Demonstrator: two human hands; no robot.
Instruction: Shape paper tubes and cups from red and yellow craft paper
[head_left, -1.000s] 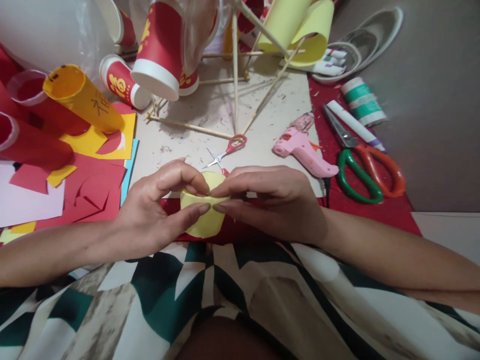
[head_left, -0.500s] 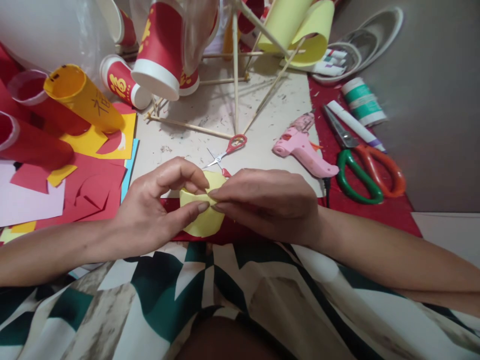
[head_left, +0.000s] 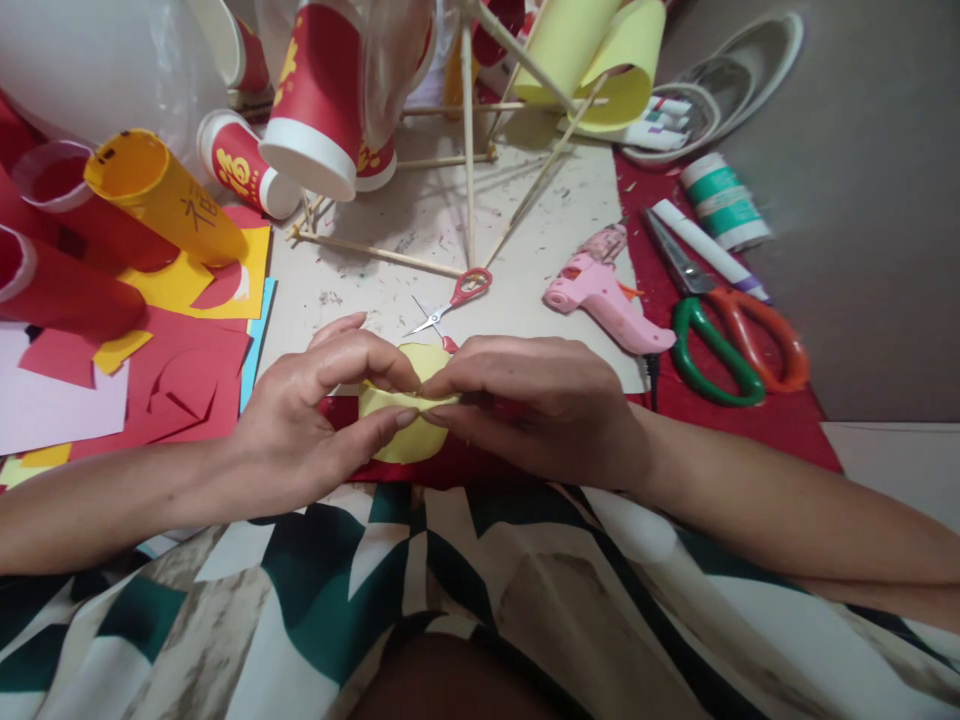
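Between my hands is a rounded piece of yellow paper (head_left: 409, 444), with a raised crease across its middle. My left hand (head_left: 322, 400) pinches the crease from the left between thumb and fingers. From the right, my right hand (head_left: 540, 405) pinches the same crease, its fingertips almost touching those of the left. Part of the paper is hidden behind the fingers. Just beyond the hands lie small red-handled scissors (head_left: 450, 305) with their blades spread.
A wooden stick frame (head_left: 470, 150) and red paper cups (head_left: 315, 100) stand behind. Right are a pink glue gun (head_left: 607, 300) and large scissors (head_left: 720, 310). Left are an orange paper tube (head_left: 172, 200) and red paper sheets (head_left: 187, 400). Yellow paper rolls (head_left: 622, 70) are at the back.
My right fingers have shifted slightly along the crease, and both hands now pinch it from either side. The left hand's outer fingers have lifted a little. The surrounding things stay put.
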